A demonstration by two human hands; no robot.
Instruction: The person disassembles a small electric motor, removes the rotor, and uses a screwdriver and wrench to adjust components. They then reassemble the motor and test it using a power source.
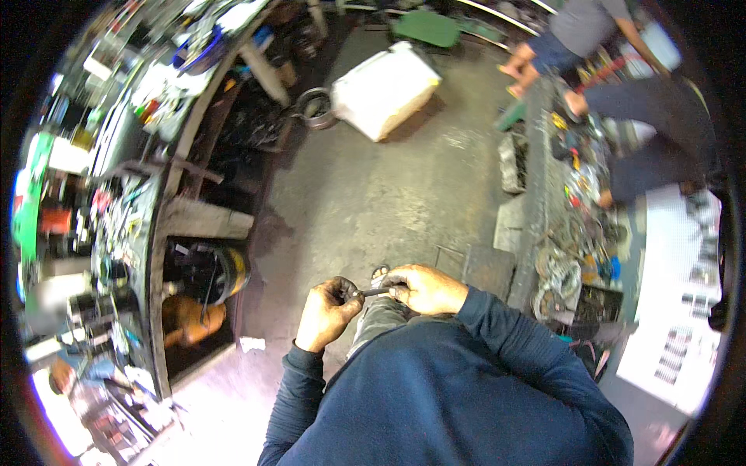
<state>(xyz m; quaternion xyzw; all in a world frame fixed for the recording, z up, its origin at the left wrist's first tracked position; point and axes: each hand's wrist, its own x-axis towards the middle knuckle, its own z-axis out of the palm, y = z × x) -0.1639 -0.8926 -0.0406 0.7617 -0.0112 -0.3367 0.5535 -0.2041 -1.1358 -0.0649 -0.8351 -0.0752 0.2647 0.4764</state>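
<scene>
My left hand [330, 309] and my right hand [425, 290] hold a short, dark, slender metal piece [375, 292] level in front of my waist. The fingers of my left hand are pinched round its left end, and those of my right hand are closed on its right end. The fingers are darkly smudged. Below the piece, my sandalled foot and trouser leg [369, 326] show.
Cluttered benches [183, 147] line my left. On the right stands a long workbench [532, 233] with tools, where two people [645, 140] in dark clothing are. Ahead on the concrete floor [381, 186] lie a white block [385, 89] and metal rings [315, 109].
</scene>
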